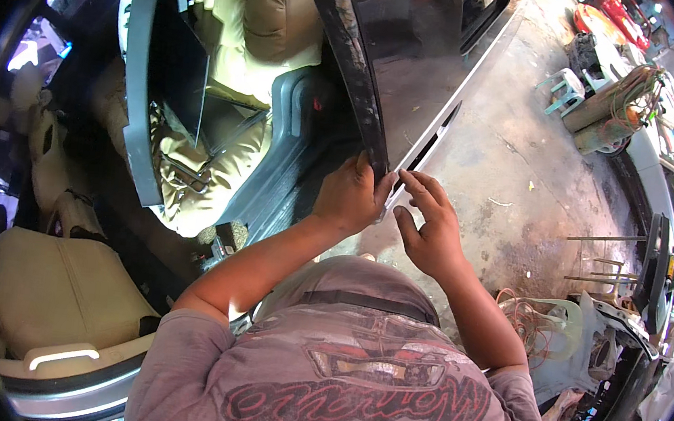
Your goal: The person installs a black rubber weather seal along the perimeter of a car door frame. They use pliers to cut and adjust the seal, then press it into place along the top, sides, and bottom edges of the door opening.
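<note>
The pale strip (455, 91) lies beyond both hands, its long axis slanting from the centre of the frame toward the upper right along the edge of a dark, glossy panel (416, 64). Its near end comes down between the hands — left hand (349, 194) on one side, right hand (435, 230) on the other — and both are about equally near. The left hand's fingers curl in at the foot of the black door frame (358, 74), thumb toward the strip; what it pinches, if anything, I cannot tell. The right grip is spread, thumb apart from the forefinger, whose tip reaches the strip's near end — touching or just beside it is unclear. A narrow black piece (427, 148) lies along the strip, pointing the same way, up and right of the fingertips, above the concrete floor (511, 174).
</note>
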The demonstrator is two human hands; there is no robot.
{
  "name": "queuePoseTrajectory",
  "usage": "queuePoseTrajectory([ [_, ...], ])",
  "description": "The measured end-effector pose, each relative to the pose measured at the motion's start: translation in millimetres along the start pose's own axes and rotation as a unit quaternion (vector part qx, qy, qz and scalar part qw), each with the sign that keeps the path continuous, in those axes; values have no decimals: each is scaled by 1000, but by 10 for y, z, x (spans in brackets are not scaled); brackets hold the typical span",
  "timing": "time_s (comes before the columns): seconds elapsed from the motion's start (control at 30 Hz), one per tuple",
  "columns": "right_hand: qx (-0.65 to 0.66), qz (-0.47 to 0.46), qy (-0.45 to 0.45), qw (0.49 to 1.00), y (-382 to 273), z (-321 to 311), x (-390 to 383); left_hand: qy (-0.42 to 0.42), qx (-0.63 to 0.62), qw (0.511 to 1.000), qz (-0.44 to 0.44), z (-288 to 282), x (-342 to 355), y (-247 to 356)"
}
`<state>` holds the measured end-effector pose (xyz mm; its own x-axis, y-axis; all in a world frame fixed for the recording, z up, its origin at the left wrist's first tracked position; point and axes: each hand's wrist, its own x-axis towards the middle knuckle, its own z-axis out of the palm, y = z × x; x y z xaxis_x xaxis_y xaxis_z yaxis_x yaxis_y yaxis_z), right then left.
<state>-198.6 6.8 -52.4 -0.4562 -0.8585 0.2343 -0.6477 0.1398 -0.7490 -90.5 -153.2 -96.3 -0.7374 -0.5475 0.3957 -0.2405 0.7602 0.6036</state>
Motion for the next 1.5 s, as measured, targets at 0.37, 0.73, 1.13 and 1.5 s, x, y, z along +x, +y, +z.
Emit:
queuePoseTrajectory([
  [0.37,-42,5,-35,998,-304,-87,212,-95,-30,995,29,-100,249,-84],
  [0.73,-116,3,-5,993,-661,-37,231,-126,6,987,96,-317,488,-118],
  [1.13,-47,107,50,992,-410,119,74,-187,37,976,109,-362,552,-225],
  [1.5,-140,139,154,968,46,789,60,-181,-36,980,73,-718,566,29],
])
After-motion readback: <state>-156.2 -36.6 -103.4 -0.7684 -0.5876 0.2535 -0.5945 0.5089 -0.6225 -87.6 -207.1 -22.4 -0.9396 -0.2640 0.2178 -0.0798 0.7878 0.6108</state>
